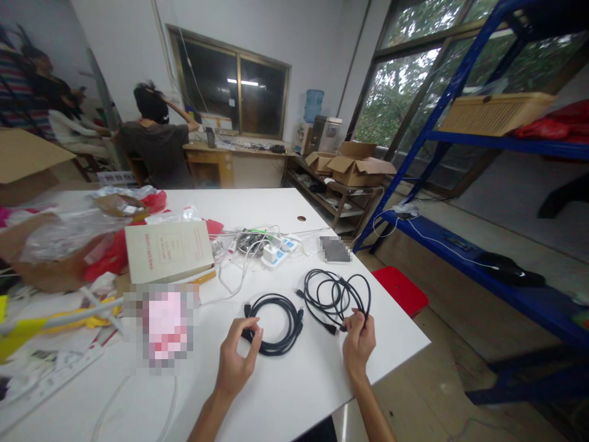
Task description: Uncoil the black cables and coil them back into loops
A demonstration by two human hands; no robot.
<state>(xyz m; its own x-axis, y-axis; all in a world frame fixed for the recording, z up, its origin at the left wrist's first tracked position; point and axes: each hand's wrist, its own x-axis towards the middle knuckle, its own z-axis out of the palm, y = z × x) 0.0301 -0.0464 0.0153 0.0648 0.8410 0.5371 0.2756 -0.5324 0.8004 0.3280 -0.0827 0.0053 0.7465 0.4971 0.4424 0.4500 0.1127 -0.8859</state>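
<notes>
Loose coil of thin black cable (pixel 340 281): on the white tabletop (pixel 391 344), 1 o'clock from the wearer; right hand (pixel 359 341) pinches its near side, fingers clamped on it. Neat ring of black cable (pixel 294 325): just left of it. Left hand (pixel 237 359) at the ring's 8 o'clock, thumb and forefinger apart; contact cannot be told.

Clock from ring: white power strip with plugs (pixel 275 255) at 12, blocking the way beyond; pixelated pink object (pixel 165 319) at 9; thick cream book (pixel 168 250) at 10; red stool (pixel 400 288) at 2, past the table edge.

Containers: brown cardboard box (pixel 57 276), 10 o'clock, holds clear plastic; tan basket (pixel 497 113), 2 o'clock, on blue shelving (pixel 460 310), contents mostly hidden.
</notes>
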